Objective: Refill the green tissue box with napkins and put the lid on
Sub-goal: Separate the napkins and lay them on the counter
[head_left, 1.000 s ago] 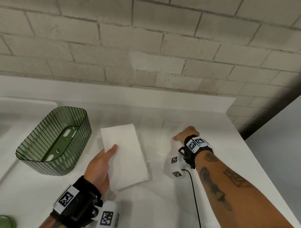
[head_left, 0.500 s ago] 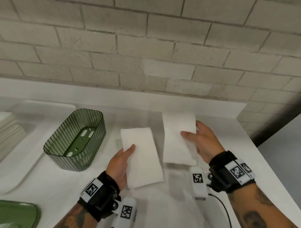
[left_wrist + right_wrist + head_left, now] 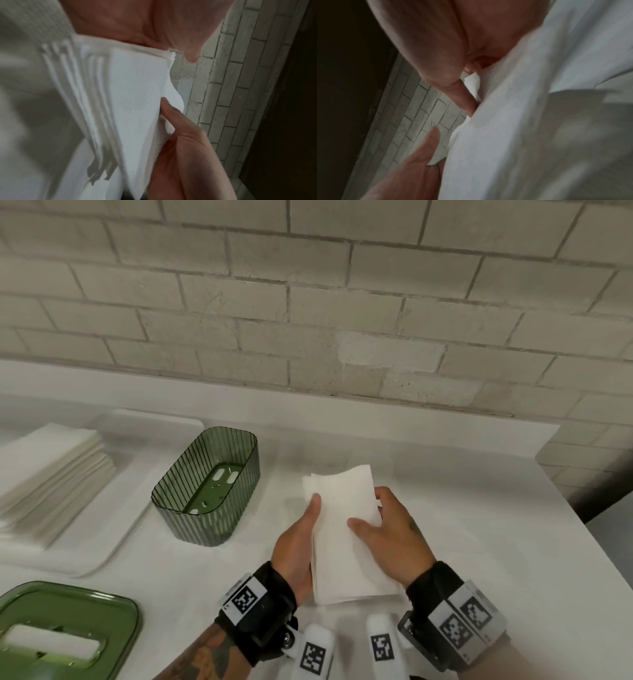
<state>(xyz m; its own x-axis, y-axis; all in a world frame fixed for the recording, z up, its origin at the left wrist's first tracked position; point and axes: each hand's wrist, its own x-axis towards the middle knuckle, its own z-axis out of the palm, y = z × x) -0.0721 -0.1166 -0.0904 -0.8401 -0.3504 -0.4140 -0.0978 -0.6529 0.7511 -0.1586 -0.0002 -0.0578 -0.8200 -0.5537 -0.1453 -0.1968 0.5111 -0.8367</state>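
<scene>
The green ribbed tissue box (image 3: 191, 494) stands open and empty on the white counter, left of my hands. Its green lid (image 3: 65, 625) with a slot lies flat at the lower left. Both hands hold one stack of white napkins (image 3: 346, 535) above the counter. My left hand (image 3: 301, 539) grips the stack's left edge, thumb on top. My right hand (image 3: 387, 535) grips the right edge, thumb on top. The left wrist view shows the napkins' layered edges (image 3: 102, 94); in the right wrist view the napkins (image 3: 530, 108) fill the right side.
A white tray (image 3: 113, 546) at the left carries a tall pile of spare napkins (image 3: 48, 474). A grey brick wall (image 3: 308, 302) rises behind the counter. The counter's edge (image 3: 603, 542) drops off at the right.
My right hand lifted a second napkin bundle from the right and laid it on the one in my left hand; both now form one stack held between the hands.
</scene>
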